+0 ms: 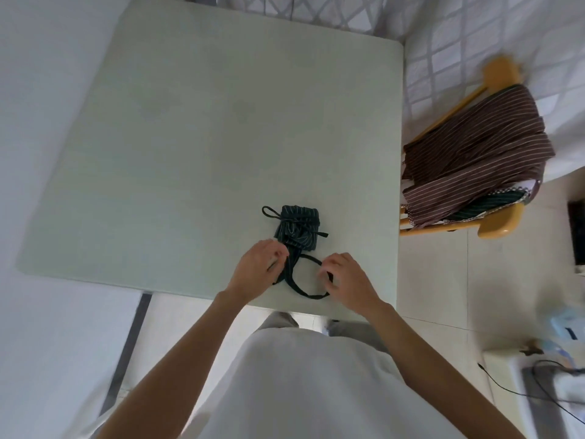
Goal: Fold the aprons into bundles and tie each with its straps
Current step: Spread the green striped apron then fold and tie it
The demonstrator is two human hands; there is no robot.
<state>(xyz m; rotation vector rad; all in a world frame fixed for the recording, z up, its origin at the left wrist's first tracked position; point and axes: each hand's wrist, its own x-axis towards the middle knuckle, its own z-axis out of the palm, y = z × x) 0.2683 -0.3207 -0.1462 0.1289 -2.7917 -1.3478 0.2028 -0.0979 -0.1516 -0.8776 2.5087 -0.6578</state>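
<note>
1. Fingers of the left hand (258,269) are curled and pinch the dark strap (296,280) where it leaves the near end of the bundle; fingers of the right hand (343,275) are curled round the far side of the same strap's loop.
2. Between the two hands the strap lies as a loose loop on the surface (202,137), sagging toward the person.
3. Just beyond both hands, slightly nearer the left one, sits the dark green striped apron bundle (297,228), close to the near edge of the surface. Its long axis runs away from the person, and a thin tie already crosses its middle with a small loop sticking out on the left.
4. My read: the loose strap must go forward and round the bundle, so the left hand is better placed to steady it while the right carries the loop.
5. More aprons (474,160), brown striped on top, hang over a yellow chair (500,224) well to the right.
</note>
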